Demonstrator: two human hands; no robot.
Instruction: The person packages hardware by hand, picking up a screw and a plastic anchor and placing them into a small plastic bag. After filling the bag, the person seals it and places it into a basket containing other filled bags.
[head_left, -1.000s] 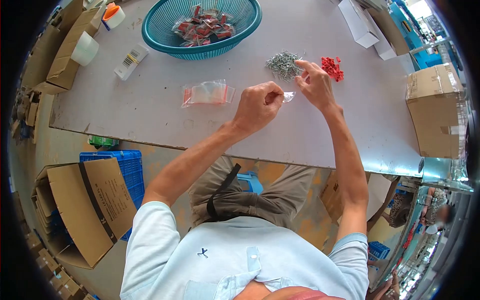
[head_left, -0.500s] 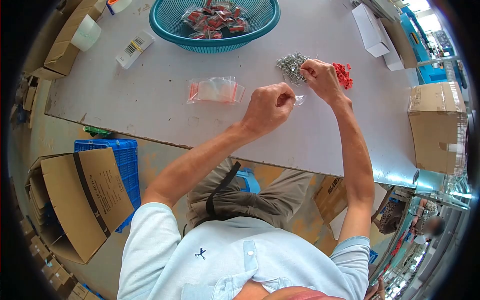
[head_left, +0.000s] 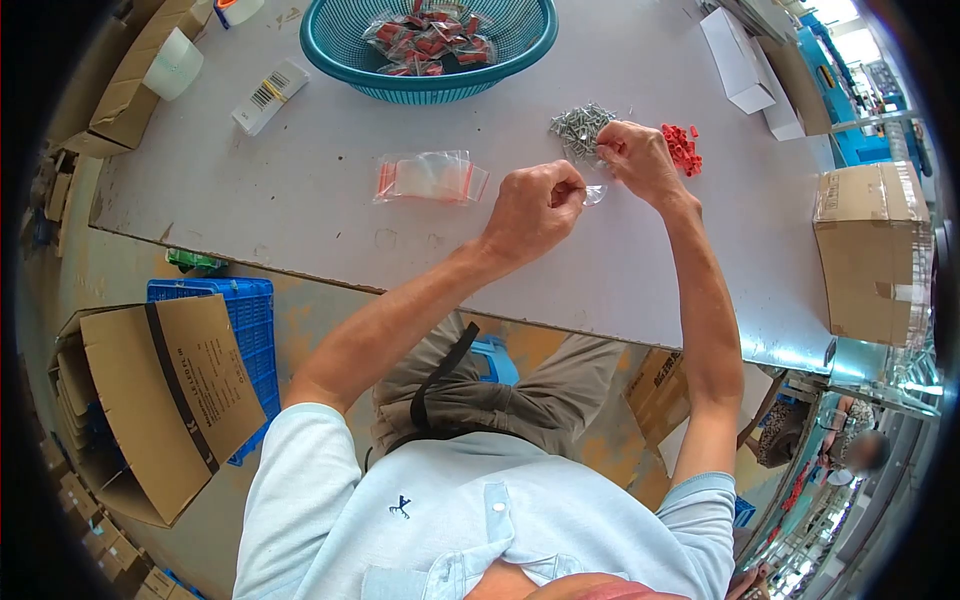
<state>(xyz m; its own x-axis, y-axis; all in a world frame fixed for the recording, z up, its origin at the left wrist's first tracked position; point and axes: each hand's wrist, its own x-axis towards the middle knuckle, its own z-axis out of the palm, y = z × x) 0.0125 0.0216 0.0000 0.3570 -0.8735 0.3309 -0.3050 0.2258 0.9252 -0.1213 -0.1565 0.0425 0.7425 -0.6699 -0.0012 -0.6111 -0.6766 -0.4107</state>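
My left hand is closed in a pinch on a small clear plastic bag, which sticks out to the right of the fingertips. My right hand has its fingertips pinched together at the right edge of a pile of silver screws; what lies between them is too small to make out. Just right of that hand is a heap of small red plastic pieces. To the left of my left hand, a stack of clear zip bags with red strips lies flat on the table.
A teal basket of filled bags stands at the table's far side. Left of it lie a banded stack of labels and a roll of tape. Cardboard boxes flank the table. Another person is at the far right.
My right hand has drawn back slightly toward the left hand, its fingers still at the screw pile's edge. My left hand and the bag have barely moved.
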